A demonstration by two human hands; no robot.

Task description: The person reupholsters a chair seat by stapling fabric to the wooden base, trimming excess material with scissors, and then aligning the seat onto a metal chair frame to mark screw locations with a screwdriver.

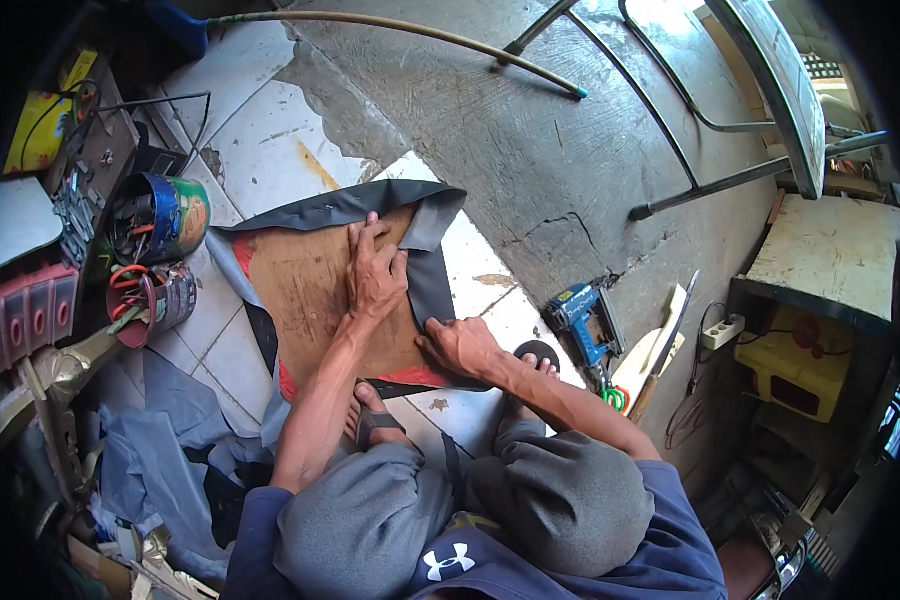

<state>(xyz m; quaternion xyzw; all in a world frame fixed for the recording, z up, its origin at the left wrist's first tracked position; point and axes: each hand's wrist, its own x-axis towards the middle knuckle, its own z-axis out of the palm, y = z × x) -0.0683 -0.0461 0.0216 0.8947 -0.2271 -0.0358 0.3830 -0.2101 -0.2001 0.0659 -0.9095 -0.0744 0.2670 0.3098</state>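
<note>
A brown wooden board [300,300] lies on the tiles between my feet, atop dark grey-black fabric [430,290] with red padding [415,376] showing at the edges. The fabric is folded up along the top and right sides. My left hand [375,268] presses on the board's upper right, fingers extended and apart. My right hand [455,345] has its fingers curled on the fabric's folded right edge where it meets the board. A blue staple gun [580,320] lies right of the board, by green-handled scissors [615,400].
Tool-filled cans [160,225], a pink plastic tray [25,320] and grey cloth scraps [170,450] crowd the left. A long-handled tool [420,30] and metal-framed furniture [650,120] lie at the top. A cabinet [820,260] with a power strip [720,330] beside it stands at the right.
</note>
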